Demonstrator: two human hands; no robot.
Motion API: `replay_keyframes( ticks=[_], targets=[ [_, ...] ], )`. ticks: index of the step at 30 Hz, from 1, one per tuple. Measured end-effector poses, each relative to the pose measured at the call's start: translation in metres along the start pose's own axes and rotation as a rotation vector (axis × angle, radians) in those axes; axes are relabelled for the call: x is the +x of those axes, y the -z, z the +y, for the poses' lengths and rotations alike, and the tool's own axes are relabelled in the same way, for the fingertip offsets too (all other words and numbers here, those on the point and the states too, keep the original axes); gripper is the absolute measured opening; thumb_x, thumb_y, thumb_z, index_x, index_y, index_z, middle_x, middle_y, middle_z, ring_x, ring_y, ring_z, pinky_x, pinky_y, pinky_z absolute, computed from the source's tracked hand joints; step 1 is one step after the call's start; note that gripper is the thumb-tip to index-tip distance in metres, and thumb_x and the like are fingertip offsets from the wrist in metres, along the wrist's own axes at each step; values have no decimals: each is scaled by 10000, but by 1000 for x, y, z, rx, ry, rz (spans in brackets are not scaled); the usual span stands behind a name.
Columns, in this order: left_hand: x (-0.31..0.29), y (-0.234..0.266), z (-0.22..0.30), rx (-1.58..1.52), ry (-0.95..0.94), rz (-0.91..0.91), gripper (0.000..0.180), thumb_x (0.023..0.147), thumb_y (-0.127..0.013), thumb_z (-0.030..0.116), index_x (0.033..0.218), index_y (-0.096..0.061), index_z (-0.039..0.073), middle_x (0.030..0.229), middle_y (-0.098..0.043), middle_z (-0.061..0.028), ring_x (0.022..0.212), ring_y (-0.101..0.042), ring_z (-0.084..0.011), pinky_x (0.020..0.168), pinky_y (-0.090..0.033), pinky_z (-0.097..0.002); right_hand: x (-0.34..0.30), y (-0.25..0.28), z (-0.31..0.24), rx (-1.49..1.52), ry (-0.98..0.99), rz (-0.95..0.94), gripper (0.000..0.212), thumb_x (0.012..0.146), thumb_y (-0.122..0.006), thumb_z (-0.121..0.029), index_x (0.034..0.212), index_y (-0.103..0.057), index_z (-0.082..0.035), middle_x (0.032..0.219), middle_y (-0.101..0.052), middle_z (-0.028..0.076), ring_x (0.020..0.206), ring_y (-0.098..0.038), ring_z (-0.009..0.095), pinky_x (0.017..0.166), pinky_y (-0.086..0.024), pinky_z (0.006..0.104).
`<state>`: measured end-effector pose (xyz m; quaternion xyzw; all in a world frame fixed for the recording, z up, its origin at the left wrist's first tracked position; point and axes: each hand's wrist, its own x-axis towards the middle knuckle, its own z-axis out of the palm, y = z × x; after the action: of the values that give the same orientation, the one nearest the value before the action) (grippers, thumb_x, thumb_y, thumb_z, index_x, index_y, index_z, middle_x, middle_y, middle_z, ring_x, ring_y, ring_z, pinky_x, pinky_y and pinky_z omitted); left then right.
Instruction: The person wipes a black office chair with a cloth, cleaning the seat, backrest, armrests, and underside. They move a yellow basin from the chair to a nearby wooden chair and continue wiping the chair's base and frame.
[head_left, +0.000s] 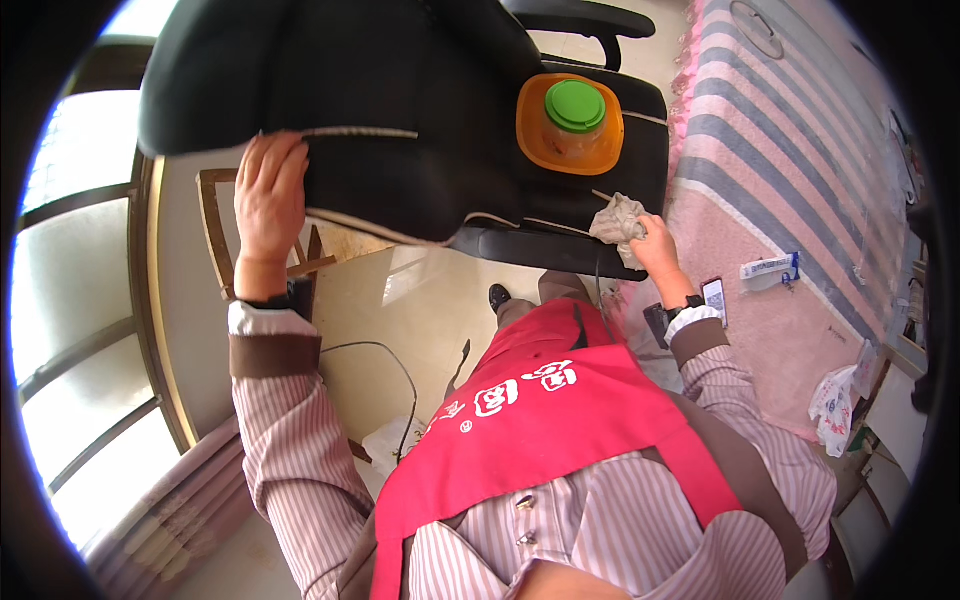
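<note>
A black office chair (420, 90) with pale trim along its edges fills the top of the view. My left hand (270, 195) is closed over the side edge of its backrest, and the fingertips are partly hidden there. In my right hand (655, 250) is a crumpled greyish-white rag (618, 220), held at the near right edge of the seat beside the armrest (530, 246). On the seat, beyond the rag, stands an orange square basin (530, 140) with a clear jar in it. The jar has a green lid (577, 105).
A bed (740, 200) with a striped pink and grey cover runs along the right. On it lie a phone (714, 300), a white and blue tube (768, 267) and a plastic bag (832, 408). A wooden frame (218, 225) stands left by the windows. A dark cable (400, 360) crosses the floor.
</note>
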<state>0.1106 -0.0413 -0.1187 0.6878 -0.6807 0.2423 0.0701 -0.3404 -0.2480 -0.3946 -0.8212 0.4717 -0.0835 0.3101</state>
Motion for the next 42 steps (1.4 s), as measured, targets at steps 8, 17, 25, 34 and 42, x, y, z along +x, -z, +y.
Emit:
replay_keyframes(
  ticks=[8,17,25,34,42],
  targets=[
    [-5,-19,6,-73,173,204,240,855,-562,33,1083,-629,65,1241,-573,-96,1178,-511,-310,1013,-394,-409,-27,15,-18,425,-240,102,387,664,-621,-62,1049,-627,-21,905,-661,132,815,-629,209,756,-492,303],
    [-147,-100,149,-653,182,-31,311,715,-658,10,1018,-618,67,1193,-537,-165,1060,-540,-357,899,-463,-443,-49,-12,-75,171,50,413,360,662,-637,-36,1020,-606,-13,977,-633,143,813,-626,275,742,-506,354],
    [-180,-162,233,-903,460,-340,425,787,-657,96,1192,-534,62,1263,-508,-203,1136,-502,-408,948,-440,-434,-79,-105,-109,-65,204,135,266,722,-555,-13,978,-579,-80,1015,-501,170,888,-573,387,718,-486,493],
    [-152,-226,248,-1222,1550,-688,830,847,-644,448,1437,-223,45,1378,-431,-194,1170,-497,-353,848,-496,-473,-84,-31,18,-74,-439,229,338,740,-562,-21,1073,-600,-66,1027,-581,235,1014,-559,407,872,-455,444],
    [-129,-255,254,-1306,1848,-348,557,858,-669,339,1279,-389,105,1217,-511,-113,1030,-555,-314,750,-536,-491,-90,-86,-6,153,-457,-263,447,748,-569,-101,1193,-549,-66,1130,-602,218,1051,-573,401,863,-478,432]
  ],
)
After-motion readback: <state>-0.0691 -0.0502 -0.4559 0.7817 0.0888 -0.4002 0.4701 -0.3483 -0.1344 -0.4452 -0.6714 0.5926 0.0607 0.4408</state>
